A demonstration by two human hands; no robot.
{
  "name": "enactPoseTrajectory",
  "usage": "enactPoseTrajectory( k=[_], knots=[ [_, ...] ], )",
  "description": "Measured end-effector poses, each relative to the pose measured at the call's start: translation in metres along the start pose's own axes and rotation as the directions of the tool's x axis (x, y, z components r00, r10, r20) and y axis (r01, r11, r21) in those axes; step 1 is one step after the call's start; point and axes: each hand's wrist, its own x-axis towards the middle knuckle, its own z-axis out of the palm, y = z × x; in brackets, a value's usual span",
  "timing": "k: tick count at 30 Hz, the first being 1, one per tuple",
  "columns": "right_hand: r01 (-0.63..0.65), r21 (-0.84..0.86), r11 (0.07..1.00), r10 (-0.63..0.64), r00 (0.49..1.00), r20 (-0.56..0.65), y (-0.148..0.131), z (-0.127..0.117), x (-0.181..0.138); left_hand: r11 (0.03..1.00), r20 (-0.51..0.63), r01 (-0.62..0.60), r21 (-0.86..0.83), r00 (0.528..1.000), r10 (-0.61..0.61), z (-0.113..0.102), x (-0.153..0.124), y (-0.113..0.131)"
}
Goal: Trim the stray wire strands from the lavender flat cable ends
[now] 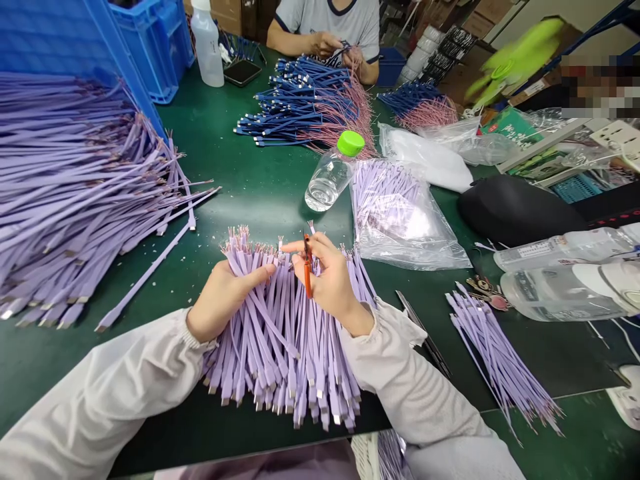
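A thick row of flat purple USB cables (pixel 295 347) lies in front of me, with connectors towards me and bare wire ends away. My left hand (pixel 223 293) is closed around a bunch of these cables on the left, thumb on top. My right hand (pixel 327 277) grips small orange-handled cutters (pixel 307 273), blades pointing away from me. Its index finger reaches left to the frayed end of one cable, near my left thumb. Whether a cable is pinched there I cannot tell.
Purple cables are heaped by a blue crate (pixel 150 53) on the left. Ahead stand a green-capped bottle (pixel 327 177) and a plastic bag (pixel 400 220) of cables. Tweezers (pixel 423 333) and another cable bundle (pixel 500 360) lie right. A person opposite handles blue cables (pixel 300 100).
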Motion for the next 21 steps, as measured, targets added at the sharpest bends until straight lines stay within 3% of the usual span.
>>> enactPoseTrajectory(
  k=[6, 11, 14, 21],
  knots=[
    [-0.004, -0.037, 0.999, 0.005, 1.000, 0.023, -0.0004, 0.0018, 0.0007, 0.999, 0.015, -0.032, 0.021, 0.999, 0.031, -0.0004, -0.0014, 0.0004],
    [-0.042, -0.119, 0.992, 0.034, 0.997, -0.069, 0.0011, 0.0014, -0.0009, 0.999, -0.050, -0.021, 0.042, 0.999, 0.023, -0.0008, -0.0014, -0.0017],
    [0.012, -0.111, 0.994, -0.016, 0.999, -0.030, -0.0003, 0.0010, -0.0018, 0.995, -0.081, -0.057, 0.084, 0.995, 0.064, -0.0014, -0.0009, -0.0023],
    [0.090, -0.046, 0.995, -0.087, 0.994, 0.060, -0.0012, 0.0040, -0.0027, 0.990, -0.037, -0.099, 0.097, 0.994, 0.103, -0.0020, 0.0002, -0.0022]
  ],
)
